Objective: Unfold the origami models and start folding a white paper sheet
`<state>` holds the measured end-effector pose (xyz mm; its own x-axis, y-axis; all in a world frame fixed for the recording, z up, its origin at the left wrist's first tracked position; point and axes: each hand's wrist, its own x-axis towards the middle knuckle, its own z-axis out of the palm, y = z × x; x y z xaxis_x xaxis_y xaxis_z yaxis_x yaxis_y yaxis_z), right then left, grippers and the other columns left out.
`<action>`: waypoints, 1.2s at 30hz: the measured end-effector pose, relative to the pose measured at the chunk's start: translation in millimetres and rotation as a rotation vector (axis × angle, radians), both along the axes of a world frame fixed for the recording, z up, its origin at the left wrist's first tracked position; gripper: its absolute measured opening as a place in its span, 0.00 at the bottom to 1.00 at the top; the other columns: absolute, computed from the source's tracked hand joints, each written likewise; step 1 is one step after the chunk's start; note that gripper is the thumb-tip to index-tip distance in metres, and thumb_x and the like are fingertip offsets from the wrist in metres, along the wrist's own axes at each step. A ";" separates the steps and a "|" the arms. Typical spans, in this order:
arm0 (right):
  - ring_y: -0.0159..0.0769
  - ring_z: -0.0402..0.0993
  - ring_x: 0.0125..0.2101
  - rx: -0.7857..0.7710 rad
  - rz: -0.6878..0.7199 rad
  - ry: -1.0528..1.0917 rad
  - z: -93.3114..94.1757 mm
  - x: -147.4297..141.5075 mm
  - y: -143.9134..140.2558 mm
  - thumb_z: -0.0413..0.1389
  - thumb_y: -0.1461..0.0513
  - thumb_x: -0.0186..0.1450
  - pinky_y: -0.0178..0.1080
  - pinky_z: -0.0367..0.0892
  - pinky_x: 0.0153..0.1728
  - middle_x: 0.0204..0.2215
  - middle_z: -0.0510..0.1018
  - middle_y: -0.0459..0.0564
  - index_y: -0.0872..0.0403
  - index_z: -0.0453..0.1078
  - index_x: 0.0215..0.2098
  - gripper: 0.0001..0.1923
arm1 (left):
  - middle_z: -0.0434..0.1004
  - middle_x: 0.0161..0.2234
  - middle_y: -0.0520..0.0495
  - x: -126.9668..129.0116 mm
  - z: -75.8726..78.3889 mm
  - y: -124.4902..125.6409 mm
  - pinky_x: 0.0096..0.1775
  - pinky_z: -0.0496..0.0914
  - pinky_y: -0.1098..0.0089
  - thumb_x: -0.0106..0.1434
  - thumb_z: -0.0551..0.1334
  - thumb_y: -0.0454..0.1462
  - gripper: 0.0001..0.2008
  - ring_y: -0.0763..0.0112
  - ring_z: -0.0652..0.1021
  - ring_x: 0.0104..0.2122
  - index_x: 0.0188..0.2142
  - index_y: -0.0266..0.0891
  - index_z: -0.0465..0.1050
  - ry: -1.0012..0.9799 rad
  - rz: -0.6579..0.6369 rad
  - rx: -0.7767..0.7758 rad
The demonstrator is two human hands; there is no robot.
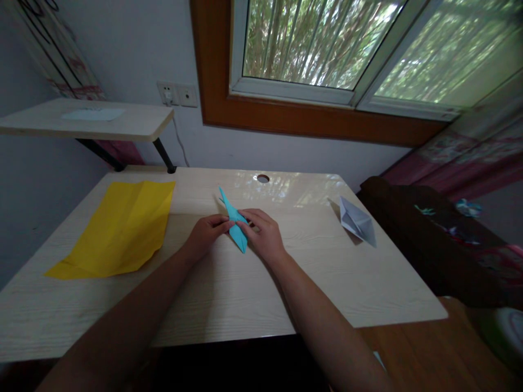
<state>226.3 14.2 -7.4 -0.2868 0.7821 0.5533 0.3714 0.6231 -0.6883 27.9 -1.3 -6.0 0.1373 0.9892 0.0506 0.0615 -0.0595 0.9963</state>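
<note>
A narrow folded blue paper shape (pixel 233 219) lies on the light wooden table (pixel 327 272), pointing away toward the far edge. My left hand (pixel 206 233) presses on its left side with the fingertips. On the shape's right side, my right hand (pixel 265 235) pinches the middle. Both hands meet over the middle of the paper and hide part of it.
A creased yellow paper sheet (pixel 120 228) lies flat at the table's left. A folded white paper shape (pixel 357 220) sits at the right. A cable hole (pixel 262 178) is near the far edge. A raised shelf (pixel 87 120) stands at the back left, dark furniture (pixel 429 239) to the right.
</note>
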 end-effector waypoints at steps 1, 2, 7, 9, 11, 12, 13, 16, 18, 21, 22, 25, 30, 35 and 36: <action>0.41 0.76 0.47 0.010 -0.008 -0.001 0.0 -0.2 -0.2 0.59 0.56 0.69 0.47 0.73 0.50 0.47 0.80 0.52 0.47 0.77 0.52 0.14 | 0.81 0.30 0.49 0.5 0.5 -0.3 0.40 0.71 0.67 0.58 0.69 0.48 0.14 0.65 0.78 0.32 0.32 0.41 0.82 0.008 0.015 0.011; 0.41 0.77 0.47 0.014 -0.014 -0.003 0.2 -0.4 -0.5 0.59 0.56 0.69 0.47 0.73 0.51 0.47 0.81 0.52 0.47 0.77 0.52 0.14 | 0.80 0.30 0.49 1.0 1.0 -0.6 0.39 0.71 0.68 0.58 0.70 0.48 0.13 0.66 0.77 0.32 0.31 0.40 0.81 0.010 0.031 0.019; 0.41 0.78 0.43 0.000 -0.036 -0.011 4.6 -1.3 -3.5 0.57 0.57 0.70 0.46 0.74 0.48 0.45 0.82 0.52 0.47 0.77 0.50 0.12 | 0.80 0.30 0.49 3.4 1.7 -1.8 0.39 0.71 0.67 0.56 0.71 0.48 0.13 0.65 0.77 0.32 0.32 0.41 0.81 -0.028 0.057 0.026; 0.40 0.78 0.40 0.002 -0.053 -0.007 6.9 -1.3 -5.0 0.55 0.57 0.71 0.45 0.74 0.45 0.43 0.82 0.52 0.48 0.77 0.49 0.12 | 0.81 0.30 0.49 4.2 1.2 -2.2 0.39 0.71 0.67 0.55 0.72 0.47 0.13 0.65 0.78 0.32 0.32 0.41 0.81 -0.031 0.052 0.029; 0.39 0.77 0.37 -0.006 -0.086 -0.003 8.3 -1.1 -6.5 0.55 0.57 0.71 0.43 0.74 0.41 0.41 0.82 0.52 0.49 0.77 0.49 0.13 | 0.81 0.31 0.49 4.9 0.5 -2.5 0.39 0.71 0.67 0.55 0.72 0.47 0.12 0.65 0.78 0.32 0.32 0.41 0.81 -0.037 0.059 0.036; 0.39 0.77 0.36 -0.016 -0.103 -0.001 8.6 -1.0 -7.0 0.55 0.57 0.71 0.43 0.74 0.40 0.40 0.82 0.52 0.49 0.77 0.49 0.13 | 0.81 0.31 0.49 5.2 0.1 -2.7 0.38 0.71 0.67 0.55 0.72 0.47 0.12 0.65 0.78 0.32 0.32 0.41 0.81 -0.041 0.066 0.038; 0.39 0.77 0.35 -0.031 -0.118 0.003 8.4 -1.0 -7.4 0.54 0.56 0.71 0.42 0.74 0.39 0.39 0.82 0.52 0.50 0.77 0.50 0.13 | 0.81 0.31 0.49 5.5 0.0 -2.8 0.38 0.71 0.67 0.55 0.72 0.47 0.12 0.65 0.78 0.32 0.32 0.41 0.81 -0.046 0.075 0.041; 0.39 0.77 0.35 -0.097 -0.144 0.059 5.7 -1.9 -7.0 0.56 0.55 0.69 0.42 0.74 0.39 0.39 0.82 0.52 0.49 0.77 0.48 0.14 | 0.81 0.32 0.48 6.3 1.0 -3.3 0.40 0.72 0.66 0.54 0.72 0.46 0.13 0.64 0.78 0.33 0.33 0.41 0.81 -0.051 0.081 0.050; 0.39 0.77 0.34 -0.171 -0.148 0.146 2.7 -3.3 -5.1 0.57 0.54 0.68 0.41 0.73 0.38 0.38 0.82 0.51 0.50 0.77 0.46 0.13 | 0.81 0.32 0.48 6.4 2.6 -3.5 0.40 0.72 0.66 0.54 0.72 0.46 0.13 0.64 0.78 0.33 0.33 0.41 0.80 -0.042 0.079 0.059; 0.37 0.76 0.32 -0.343 -0.113 0.323 -2.2 -6.0 -0.3 0.60 0.52 0.65 0.39 0.71 0.35 0.33 0.81 0.48 0.52 0.77 0.41 0.13 | 0.79 0.31 0.49 5.9 4.2 -3.4 0.39 0.72 0.66 0.53 0.73 0.46 0.13 0.65 0.78 0.32 0.32 0.41 0.79 -0.037 0.091 0.070; 0.37 0.75 0.31 -0.403 -0.088 0.379 -3.6 -7.0 1.5 0.60 0.52 0.64 0.39 0.71 0.34 0.31 0.81 0.48 0.52 0.76 0.41 0.14 | 0.79 0.31 0.49 5.6 4.2 -3.1 0.38 0.72 0.67 0.54 0.72 0.46 0.13 0.66 0.78 0.32 0.33 0.41 0.79 -0.034 0.090 0.080; 0.36 0.75 0.31 -0.512 -0.031 0.496 -6.3 -9.7 5.4 0.62 0.51 0.62 0.39 0.70 0.34 0.30 0.80 0.47 0.52 0.74 0.40 0.15 | 0.77 0.31 0.50 4.9 3.6 -2.0 0.37 0.71 0.69 0.56 0.72 0.44 0.12 0.68 0.76 0.32 0.35 0.41 0.79 -0.034 0.084 0.138; 0.34 0.73 0.29 -0.497 -0.032 0.524 -9.7 -12.7 5.2 0.63 0.51 0.61 0.36 0.68 0.31 0.27 0.76 0.43 0.50 0.68 0.41 0.17 | 0.74 0.36 0.48 6.8 6.1 -2.7 0.34 0.72 0.69 0.60 0.68 0.47 0.14 0.71 0.75 0.31 0.39 0.40 0.78 -0.090 0.050 0.194; 0.34 0.72 0.29 -0.422 -0.017 0.413 -13.5 -14.3 0.2 0.60 0.51 0.64 0.35 0.68 0.30 0.28 0.74 0.42 0.49 0.63 0.41 0.14 | 0.74 0.33 0.50 9.3 6.2 -3.5 0.34 0.72 0.68 0.60 0.68 0.48 0.16 0.70 0.76 0.30 0.39 0.40 0.72 -0.162 0.059 0.128; 0.34 0.72 0.29 -0.413 -0.016 0.396 -13.4 -14.4 -0.7 0.60 0.52 0.65 0.35 0.68 0.30 0.28 0.74 0.42 0.48 0.63 0.41 0.14 | 0.74 0.32 0.51 9.6 5.0 -3.0 0.33 0.72 0.68 0.58 0.69 0.48 0.17 0.70 0.76 0.29 0.39 0.41 0.70 -0.178 0.061 0.105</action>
<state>211.9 13.5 -20.9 -0.1062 0.9587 0.2640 0.0428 0.2697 -0.9620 37.5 -4.3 -1.0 0.0573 0.9834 0.1724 -0.1081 -0.1656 0.9803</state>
